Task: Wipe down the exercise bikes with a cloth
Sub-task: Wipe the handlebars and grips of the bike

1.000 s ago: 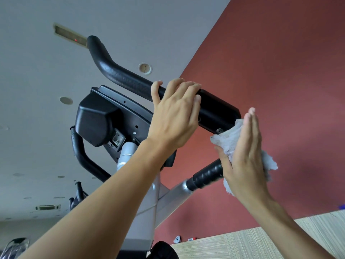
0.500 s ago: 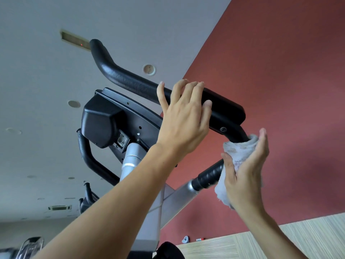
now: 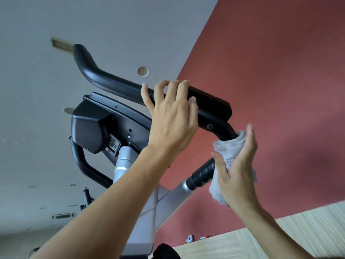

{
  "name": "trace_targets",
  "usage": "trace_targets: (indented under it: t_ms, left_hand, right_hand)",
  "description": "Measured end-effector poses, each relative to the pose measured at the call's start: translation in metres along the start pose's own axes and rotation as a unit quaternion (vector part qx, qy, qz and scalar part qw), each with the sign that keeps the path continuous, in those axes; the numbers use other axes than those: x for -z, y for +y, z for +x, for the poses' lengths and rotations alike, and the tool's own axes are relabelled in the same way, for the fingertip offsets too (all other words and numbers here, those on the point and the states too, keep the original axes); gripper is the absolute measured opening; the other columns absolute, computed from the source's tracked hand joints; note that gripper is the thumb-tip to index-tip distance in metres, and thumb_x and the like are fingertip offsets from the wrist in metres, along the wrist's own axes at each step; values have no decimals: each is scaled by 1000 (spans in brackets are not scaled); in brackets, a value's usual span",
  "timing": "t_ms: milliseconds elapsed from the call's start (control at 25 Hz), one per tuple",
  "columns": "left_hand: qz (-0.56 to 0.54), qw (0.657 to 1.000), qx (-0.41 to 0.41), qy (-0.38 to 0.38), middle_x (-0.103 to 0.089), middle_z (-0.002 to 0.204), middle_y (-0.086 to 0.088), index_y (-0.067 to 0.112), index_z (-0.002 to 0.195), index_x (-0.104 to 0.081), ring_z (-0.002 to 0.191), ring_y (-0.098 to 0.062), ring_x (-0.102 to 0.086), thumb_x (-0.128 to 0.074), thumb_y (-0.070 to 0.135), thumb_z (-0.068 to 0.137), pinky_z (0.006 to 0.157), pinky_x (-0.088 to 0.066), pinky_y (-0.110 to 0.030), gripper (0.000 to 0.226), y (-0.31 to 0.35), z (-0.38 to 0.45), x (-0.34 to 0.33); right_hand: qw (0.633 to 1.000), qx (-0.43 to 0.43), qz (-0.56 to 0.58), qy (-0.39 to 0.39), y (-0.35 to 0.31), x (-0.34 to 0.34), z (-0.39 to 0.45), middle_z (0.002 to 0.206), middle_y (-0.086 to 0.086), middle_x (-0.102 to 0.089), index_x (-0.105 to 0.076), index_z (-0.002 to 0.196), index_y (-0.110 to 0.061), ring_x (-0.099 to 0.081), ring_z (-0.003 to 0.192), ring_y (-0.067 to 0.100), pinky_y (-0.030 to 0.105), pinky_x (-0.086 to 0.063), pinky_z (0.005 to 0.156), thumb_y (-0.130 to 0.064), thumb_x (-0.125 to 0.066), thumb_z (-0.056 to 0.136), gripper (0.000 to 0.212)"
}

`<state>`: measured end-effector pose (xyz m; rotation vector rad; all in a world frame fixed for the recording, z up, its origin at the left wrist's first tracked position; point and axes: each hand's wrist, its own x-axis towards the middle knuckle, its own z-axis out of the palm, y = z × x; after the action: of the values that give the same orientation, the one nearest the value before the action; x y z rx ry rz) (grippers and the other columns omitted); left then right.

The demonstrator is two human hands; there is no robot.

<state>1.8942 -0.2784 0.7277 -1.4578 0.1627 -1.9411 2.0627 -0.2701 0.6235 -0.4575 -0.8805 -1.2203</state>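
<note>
I look up at an exercise bike from below. Its black handlebar (image 3: 112, 85) runs from upper left to the right, where it bends down. My left hand (image 3: 171, 116) grips the bar near its padded right section, fingers curled over the top. A white cloth (image 3: 230, 148) is wrapped round the downward bend of the bar, and my right hand (image 3: 236, 169) holds it there with thumb and fingers closing around it. The black console housing (image 3: 89, 128) sits under the bar on a silver post (image 3: 124, 161).
A ribbed black grip (image 3: 202, 173) on a silver tube juts out just left of my right hand. A lower black loop handle (image 3: 84, 165) curves at the left. Behind are a red wall (image 3: 280, 71), a grey ceiling and a pale wood panel (image 3: 298, 230).
My right hand has slid the cloth down from the padded end onto the bend and closed around it. My left hand's fingers have curled tighter over the bar.
</note>
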Motion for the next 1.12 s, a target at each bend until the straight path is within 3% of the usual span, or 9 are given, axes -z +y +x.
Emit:
trace_targets:
  t_ms: [120, 240, 400, 480, 560, 680, 880, 1000, 1120]
  left_hand:
    - [2, 1000, 0, -1, -58, 125, 2, 14, 135, -56, 132, -26, -40, -34, 28, 102, 120, 3, -56, 41, -1, 2, 1]
    - [-29, 999, -17, -13, -58, 126, 1, 13, 136, -55, 131, -24, -42, -33, 25, 103, 120, 1, -56, 41, -5, 0, 7]
    - [-135, 986, -71, -65, -69, 117, -4, 9, 134, -56, 107, -23, -63, -31, 19, 106, 104, -38, -42, 39, -24, 12, 36]
    - [-63, 995, -66, -33, -70, 108, -5, 11, 129, -61, 107, -26, -63, -33, 19, 105, 99, -37, -38, 38, -52, 23, 53]
    - [43, 999, -31, -8, -68, 124, -4, 16, 122, -66, 131, -24, -51, -32, 25, 104, 111, -24, -40, 39, -88, 26, 65]
    - [73, 996, -42, -41, -61, 136, -2, 17, 125, -65, 144, -24, -39, -27, 34, 107, 122, -11, -41, 45, -115, 21, 70]
    - [46, 995, -39, -73, -52, 151, -7, 12, 140, -58, 151, -26, -30, -25, 35, 107, 125, -6, -41, 52, -111, 26, 74]
    - [73, 993, -38, -90, -43, 158, -9, 11, 148, -50, 155, -26, -22, -21, 37, 107, 127, -2, -41, 56, -111, 24, 76]
    - [78, 991, -33, -101, -56, 145, -9, 8, 141, -55, 148, -28, -35, -21, 34, 106, 127, -7, -42, 55, -106, 24, 77]
  right_hand:
    - [998, 27, -52, -19, -15, 5, 14, 170, 9, -4, -5, 161, -5, 1, 158, 22, 49, -17, 126, -30, -53, 99, 82]
    - [963, 165, -210, -30, -34, 7, 40, 168, 18, -14, -19, 157, 5, -4, 157, 32, 53, -23, 123, 3, -60, 90, 78]
    - [865, 344, -356, -85, -48, 13, 74, 165, 20, -22, -26, 155, 7, -15, 156, 31, 45, -24, 124, 1, -56, 95, 67]
    - [820, 388, -408, -107, -54, 14, 84, 166, 19, -18, -22, 156, 6, -14, 156, 29, 44, -21, 125, -6, -54, 100, 66]
    - [793, 416, -429, -116, -65, 6, 93, 166, 21, -18, -21, 156, 6, -15, 156, 30, 44, -21, 126, -18, -57, 102, 69]
    - [790, 430, -417, -129, -89, -27, 103, 163, 23, -24, -25, 155, 8, -22, 154, 32, 44, -23, 125, -36, -53, 105, 72]
    - [801, 416, -409, -136, -112, -51, 109, 161, 23, -30, -26, 155, 7, -29, 152, 31, 42, -27, 124, -47, -55, 103, 81]
    - [807, 395, -417, -139, -106, -36, 102, 165, 21, -22, -19, 157, 6, -23, 154, 30, 41, -24, 125, -33, -57, 104, 75]
    - [808, 369, -432, -154, -84, -6, 90, 167, 21, -14, -15, 158, 6, -18, 155, 30, 43, -24, 125, -20, -63, 100, 79]
